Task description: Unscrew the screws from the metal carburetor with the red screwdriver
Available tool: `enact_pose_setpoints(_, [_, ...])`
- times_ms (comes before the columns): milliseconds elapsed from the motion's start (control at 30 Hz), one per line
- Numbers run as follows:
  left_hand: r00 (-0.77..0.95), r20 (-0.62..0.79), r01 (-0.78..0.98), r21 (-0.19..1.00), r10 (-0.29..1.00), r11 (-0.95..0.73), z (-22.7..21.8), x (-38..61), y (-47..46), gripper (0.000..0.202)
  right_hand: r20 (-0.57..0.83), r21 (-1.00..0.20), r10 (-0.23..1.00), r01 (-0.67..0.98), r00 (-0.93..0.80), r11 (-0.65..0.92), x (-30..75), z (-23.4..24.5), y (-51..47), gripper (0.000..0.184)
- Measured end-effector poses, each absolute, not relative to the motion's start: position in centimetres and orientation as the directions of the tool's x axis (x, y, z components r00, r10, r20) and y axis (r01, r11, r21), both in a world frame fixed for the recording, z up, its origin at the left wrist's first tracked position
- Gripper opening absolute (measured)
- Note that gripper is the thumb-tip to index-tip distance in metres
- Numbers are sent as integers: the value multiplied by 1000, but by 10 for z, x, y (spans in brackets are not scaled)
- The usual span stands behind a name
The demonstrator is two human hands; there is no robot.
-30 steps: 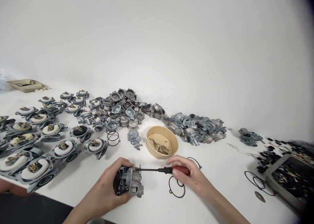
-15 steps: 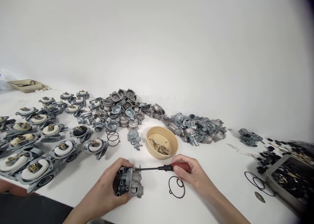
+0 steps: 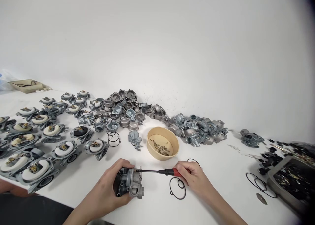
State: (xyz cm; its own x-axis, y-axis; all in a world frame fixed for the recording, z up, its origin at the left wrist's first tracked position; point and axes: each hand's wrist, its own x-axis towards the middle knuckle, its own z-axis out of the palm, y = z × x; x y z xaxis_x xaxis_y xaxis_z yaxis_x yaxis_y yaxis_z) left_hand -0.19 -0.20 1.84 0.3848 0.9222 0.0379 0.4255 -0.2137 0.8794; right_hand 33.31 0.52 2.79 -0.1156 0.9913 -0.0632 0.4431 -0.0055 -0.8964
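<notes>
My left hand is wrapped round a grey metal carburetor body and holds it on the white table near the front edge. A screwdriver with a red handle and a thin black shaft lies level in my right hand, whose fingers are closed round the handle. The tip of the shaft meets the top right of the carburetor body. Black rubber O-rings lie on the table just under the screwdriver.
A tan bowl of small brass screws stands behind my hands. Heaps of metal carburetor parts run along the back; rows of part-built units with white floats fill the left. A grey tray of dark parts sits at right.
My right hand's fingers have shifted along the red handle, turning the screwdriver. The tip stays on the carburetor body, and my left hand has not moved.
</notes>
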Motion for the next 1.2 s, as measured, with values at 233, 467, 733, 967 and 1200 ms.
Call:
enact_pose_setpoints(233, [388,31,432,876,921,-212,18,-2,-2,58,-68,-946,974,325,-217,7,335,32,-4,52])
enact_pose_setpoints(467, [387,41,439,871,921,-223,17,-2,-2,57,-81,-965,980,261,-184,-31,330,44,-13,49])
enact_pose_setpoints(733, [365,78,458,853,928,-252,19,-3,-2,60,-64,-968,981,249,-183,-17,327,51,-11,49])
enact_pose_setpoints(967, [379,81,446,857,922,-259,20,-2,-1,59,-40,-961,987,277,-154,4,329,46,-8,48])
enact_pose_setpoints(1200, [376,60,455,857,925,-241,21,-2,-2,58,-17,-951,975,306,-223,53,337,36,-2,45])
